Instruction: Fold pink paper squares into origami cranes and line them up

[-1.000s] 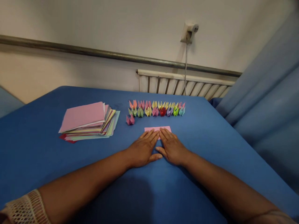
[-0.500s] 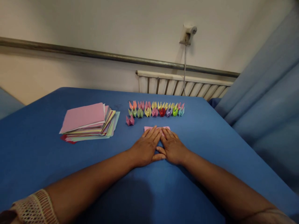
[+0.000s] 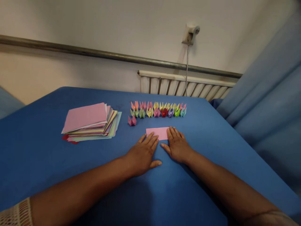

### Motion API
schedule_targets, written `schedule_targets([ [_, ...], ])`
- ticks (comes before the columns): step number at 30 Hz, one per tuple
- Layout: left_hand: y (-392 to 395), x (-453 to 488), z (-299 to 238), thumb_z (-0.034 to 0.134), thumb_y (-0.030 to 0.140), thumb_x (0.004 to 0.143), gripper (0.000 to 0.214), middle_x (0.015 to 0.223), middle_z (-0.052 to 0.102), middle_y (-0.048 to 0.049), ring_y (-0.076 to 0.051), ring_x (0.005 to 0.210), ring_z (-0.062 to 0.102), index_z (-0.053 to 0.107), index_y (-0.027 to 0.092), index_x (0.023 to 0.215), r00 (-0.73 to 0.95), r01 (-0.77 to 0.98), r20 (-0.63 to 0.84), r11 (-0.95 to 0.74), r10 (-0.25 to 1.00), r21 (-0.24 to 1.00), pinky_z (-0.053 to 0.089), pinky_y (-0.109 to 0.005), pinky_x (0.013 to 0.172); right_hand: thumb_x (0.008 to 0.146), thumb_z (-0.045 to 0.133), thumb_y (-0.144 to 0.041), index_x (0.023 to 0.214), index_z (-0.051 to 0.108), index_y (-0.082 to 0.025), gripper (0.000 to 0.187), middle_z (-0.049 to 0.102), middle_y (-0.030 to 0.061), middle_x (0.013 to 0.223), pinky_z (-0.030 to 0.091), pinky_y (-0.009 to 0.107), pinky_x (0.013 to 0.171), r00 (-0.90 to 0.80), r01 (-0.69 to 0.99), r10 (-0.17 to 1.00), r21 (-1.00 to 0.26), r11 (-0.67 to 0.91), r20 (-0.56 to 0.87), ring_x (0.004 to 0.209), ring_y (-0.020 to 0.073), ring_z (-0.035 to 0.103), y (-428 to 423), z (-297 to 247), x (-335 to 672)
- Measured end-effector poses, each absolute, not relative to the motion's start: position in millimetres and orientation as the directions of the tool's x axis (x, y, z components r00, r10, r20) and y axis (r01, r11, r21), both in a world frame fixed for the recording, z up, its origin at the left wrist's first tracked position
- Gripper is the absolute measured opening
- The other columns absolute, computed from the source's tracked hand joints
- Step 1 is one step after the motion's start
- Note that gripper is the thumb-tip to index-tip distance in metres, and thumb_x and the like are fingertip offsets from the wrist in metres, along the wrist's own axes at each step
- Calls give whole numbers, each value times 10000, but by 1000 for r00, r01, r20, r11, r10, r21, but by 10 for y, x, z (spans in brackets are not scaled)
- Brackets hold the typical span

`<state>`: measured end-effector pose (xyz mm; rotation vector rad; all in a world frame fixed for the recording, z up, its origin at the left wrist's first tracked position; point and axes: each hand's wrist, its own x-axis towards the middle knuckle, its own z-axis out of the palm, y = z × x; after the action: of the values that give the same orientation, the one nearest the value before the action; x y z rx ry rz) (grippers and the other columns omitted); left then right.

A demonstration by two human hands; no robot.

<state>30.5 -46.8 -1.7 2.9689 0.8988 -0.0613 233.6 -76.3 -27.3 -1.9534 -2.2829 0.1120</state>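
Observation:
A pink sheet of paper point(image 3: 160, 133), folded into a narrow rectangle, lies flat on the blue table point(image 3: 101, 182) in front of me. My left hand point(image 3: 142, 153) rests on its near left part, fingers stretched out and thumb spread. On the paper's right end lies my right hand point(image 3: 178, 143), also flat with its fingers extended and thumb apart. Just beyond the paper stand rows of small folded paper figures point(image 3: 157, 112) in several colours. One pink paper figure point(image 3: 132, 120) stands alone in front of them, to the left.
A thick stack of coloured paper point(image 3: 86, 117) lies at the left, pink on top. Behind the table are a white radiator point(image 3: 169, 75), a metal rail point(image 3: 105, 55) and a wall socket point(image 3: 189, 34) with a plugged-in cord. A blue curtain point(image 3: 265, 103) hangs at the right.
My hands, close together over the middle of the paper before, have slid apart. The left went left and toward me, the right slightly right, uncovering the paper's middle.

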Motion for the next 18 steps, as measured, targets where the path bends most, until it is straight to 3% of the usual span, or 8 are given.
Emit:
schedule_targets([
  [3, -528, 333, 0, 329, 669, 866, 829, 1496, 318, -204, -338, 1410, 213, 351, 51, 1418, 830, 557, -41, -830, 556, 26, 142, -471, 1137, 934, 366, -485, 1434, 351, -83, 642, 273, 158, 1528, 198, 483, 1128, -277, 945, 956, -151, 290, 97, 1416, 316, 191, -808, -204, 2305],
  [6, -591, 380, 17, 395, 608, 875, 785, 1497, 319, -202, -315, 1397, 263, 316, 59, 1431, 843, 537, -55, -843, 535, 32, 182, -426, 1133, 934, 406, -367, 1381, 443, -120, 512, 417, 130, 1450, 292, 403, 1098, -367, 904, 924, -196, 381, 103, 1332, 256, 355, -860, -145, 2270],
  [12, -699, 446, 23, 426, 629, 848, 810, 1480, 330, -236, -356, 1373, 304, 350, 50, 1410, 813, 575, -124, -818, 570, 9, 244, -452, 1099, 919, 458, -303, 1230, 582, -135, 374, 577, 131, 1198, 424, 372, 958, -330, 922, 936, -168, 348, 126, 1088, 248, 507, -885, -71, 2242],
  [18, -731, 402, 254, 546, 681, 754, 845, 1280, 535, -283, -409, 1135, 533, 498, 38, 1300, 698, 688, -169, -717, 696, -110, 421, -469, 900, 937, 439, -276, 1144, 626, -149, 306, 598, 130, 1103, 445, 370, 859, -315, 943, 947, -91, 319, 63, 988, 244, 534, -865, 1, 2251],
])
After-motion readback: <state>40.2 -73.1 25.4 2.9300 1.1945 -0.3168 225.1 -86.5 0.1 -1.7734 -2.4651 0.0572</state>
